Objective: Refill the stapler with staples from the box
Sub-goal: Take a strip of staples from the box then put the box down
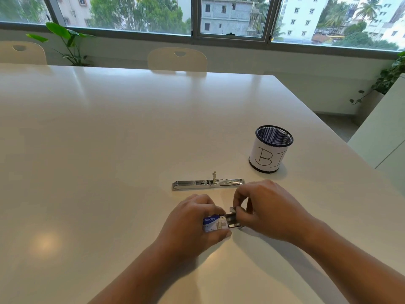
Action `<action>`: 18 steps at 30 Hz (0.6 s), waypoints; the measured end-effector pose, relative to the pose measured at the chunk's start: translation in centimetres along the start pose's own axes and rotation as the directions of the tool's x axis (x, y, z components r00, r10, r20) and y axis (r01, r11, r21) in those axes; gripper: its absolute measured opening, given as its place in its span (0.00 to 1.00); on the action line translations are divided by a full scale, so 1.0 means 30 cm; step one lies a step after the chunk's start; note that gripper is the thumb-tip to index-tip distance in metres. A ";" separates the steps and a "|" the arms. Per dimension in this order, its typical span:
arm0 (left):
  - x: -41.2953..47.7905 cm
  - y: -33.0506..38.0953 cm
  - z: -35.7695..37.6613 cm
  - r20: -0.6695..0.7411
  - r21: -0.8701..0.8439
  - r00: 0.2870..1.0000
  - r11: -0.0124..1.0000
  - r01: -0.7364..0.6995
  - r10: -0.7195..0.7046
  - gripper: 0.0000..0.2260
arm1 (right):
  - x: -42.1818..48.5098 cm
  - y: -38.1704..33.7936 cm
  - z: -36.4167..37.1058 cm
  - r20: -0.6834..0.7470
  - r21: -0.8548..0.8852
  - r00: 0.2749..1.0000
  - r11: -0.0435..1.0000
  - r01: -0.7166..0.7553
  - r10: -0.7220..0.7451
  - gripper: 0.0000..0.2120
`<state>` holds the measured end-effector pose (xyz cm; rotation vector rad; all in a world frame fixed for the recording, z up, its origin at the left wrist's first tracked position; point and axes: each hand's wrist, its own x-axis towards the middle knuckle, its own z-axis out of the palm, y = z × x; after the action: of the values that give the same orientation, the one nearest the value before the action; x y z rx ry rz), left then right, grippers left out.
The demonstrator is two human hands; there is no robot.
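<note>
1. My left hand [195, 218] was closed around the staple box [212, 223], pinning it to the table [109, 139] just on my side of the stapler [208, 184]
2. My right hand [266, 208] had its fingertips [237, 208] pinched on something small and grey at the box's open end, probably a staple strip [232, 209]
3. The stapler lay opened flat beyond both hands, its long axis running left to right; my right hand was nearer its right end, so I judged that hand should carry the strip over
4. My fingers hid most of the strip, and the stapler's channel was too small to read
5. A mesh pen cup [270, 149] stood beyond the stapler, to the right
</note>
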<state>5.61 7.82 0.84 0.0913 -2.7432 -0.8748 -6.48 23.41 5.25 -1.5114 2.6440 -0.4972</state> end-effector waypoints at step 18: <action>-0.041 -0.055 -0.074 -0.001 -0.027 0.998 0.997 0.065 -0.065 0.37 | -0.043 0.059 0.016 -0.085 0.436 0.965 0.880 -0.189 0.250 0.07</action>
<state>7.34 5.40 1.36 0.1773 -2.7400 -0.9286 -7.17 25.21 4.12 -1.0660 2.5265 -1.1073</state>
